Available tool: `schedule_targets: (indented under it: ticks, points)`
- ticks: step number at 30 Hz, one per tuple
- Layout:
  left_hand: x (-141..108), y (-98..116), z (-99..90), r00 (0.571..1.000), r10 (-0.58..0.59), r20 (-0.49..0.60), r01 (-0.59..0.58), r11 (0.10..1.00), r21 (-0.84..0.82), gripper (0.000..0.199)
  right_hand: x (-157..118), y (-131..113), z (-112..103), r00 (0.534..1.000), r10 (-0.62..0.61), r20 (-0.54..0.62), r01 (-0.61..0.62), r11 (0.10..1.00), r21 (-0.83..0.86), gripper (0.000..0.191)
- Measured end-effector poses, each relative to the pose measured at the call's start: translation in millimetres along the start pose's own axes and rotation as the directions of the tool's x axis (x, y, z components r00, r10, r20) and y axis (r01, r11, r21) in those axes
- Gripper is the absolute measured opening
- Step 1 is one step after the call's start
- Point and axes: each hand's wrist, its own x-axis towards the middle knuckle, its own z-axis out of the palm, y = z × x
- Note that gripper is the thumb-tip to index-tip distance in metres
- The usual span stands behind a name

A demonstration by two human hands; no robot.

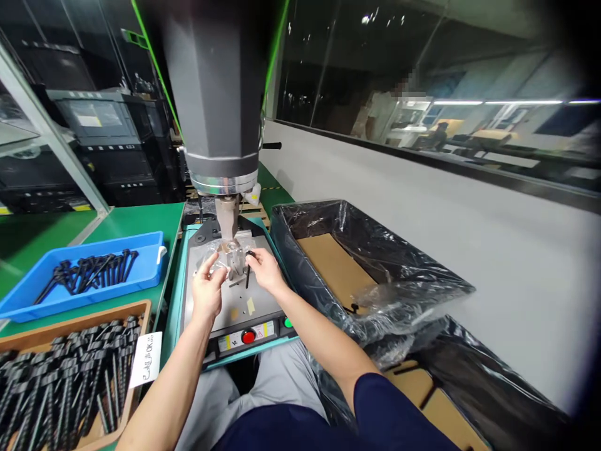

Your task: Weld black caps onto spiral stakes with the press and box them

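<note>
My right hand (265,268) pinches a black stick-shaped part with a wider head (248,274), which hangs down beside the metal fixture (231,262). My left hand (207,291) is at the left side of that fixture, thumb and forefinger apart with nothing visible between them. Right above the fixture comes the metal horn (227,216) of a large grey press machine (220,94); whether it touches anything in the fixture is hard to see. Both hands are over the machine's grey base plate (225,313).
To the left, a blue tray (157,266) and a brown box (146,313) hold many similar black parts. A handwritten card (146,358) stands at the box. Plastic-lined bins (399,269) are at the right. Red (248,337) and green (288,322) buttons sit on the machine's front.
</note>
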Motion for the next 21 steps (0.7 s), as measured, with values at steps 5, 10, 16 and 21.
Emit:
schedule_targets:
  ticks: [5,10,16,21]
  points:
    - [-17.8,-19.6,-3.7,1.0,0.005,-0.014,-0.002,0.988,0.156,0.063,-30.7,9.9,-30.7,0.996,0.082,-0.047,-0.074,0.984,0.161,0.028]
    - [-28.9,-31.2,-8.9,0.999,-0.009,0.038,0.002,0.982,0.189,0.061,-44.6,0.8,-44.8,0.997,0.06,-0.051,-0.049,0.98,0.195,0.036]
    - [-71.6,-49.6,-25.6,0.987,-0.15,0.06,0.123,0.939,0.321,0.062,-58.9,-20.4,-47.5,0.995,0.021,0.098,-0.053,0.941,0.335,0.04]
    - [-110.6,-43.7,-27.2,0.974,-0.124,0.191,0.035,0.911,0.412,0.047,-80.6,-36.2,-43.7,0.964,0.069,0.255,-0.183,0.87,0.457,0.048]
